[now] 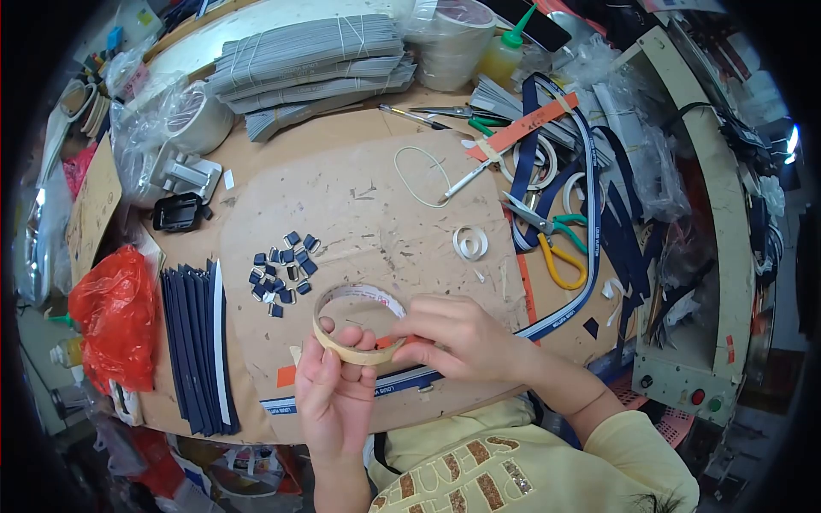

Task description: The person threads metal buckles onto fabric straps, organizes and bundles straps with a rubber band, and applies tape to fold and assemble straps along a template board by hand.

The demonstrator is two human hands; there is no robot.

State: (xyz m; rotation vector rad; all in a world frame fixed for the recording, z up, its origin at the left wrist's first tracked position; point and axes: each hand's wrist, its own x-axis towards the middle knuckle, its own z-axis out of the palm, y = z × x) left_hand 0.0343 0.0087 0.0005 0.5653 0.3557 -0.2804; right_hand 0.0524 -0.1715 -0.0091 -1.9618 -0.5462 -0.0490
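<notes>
A roll of masking tape is held up over the near part of the cardboard-covered table. My left hand grips the lower left of the ring, with the thumb outside and fingers inside. At the roll's right side, my right hand pinches with thumb and fingers right at the tape's edge. Behind and below the hands runs a navy and white lettered strap. Several small navy pieces with metal rings lie in a cluster beyond my left hand.
Dark strips lie stacked at left beside a red plastic bag. Green-handled and yellow-handled scissors rest at right, near a small white tape roll. Bundled grey strips sit at the back. A machine frame borders the right.
</notes>
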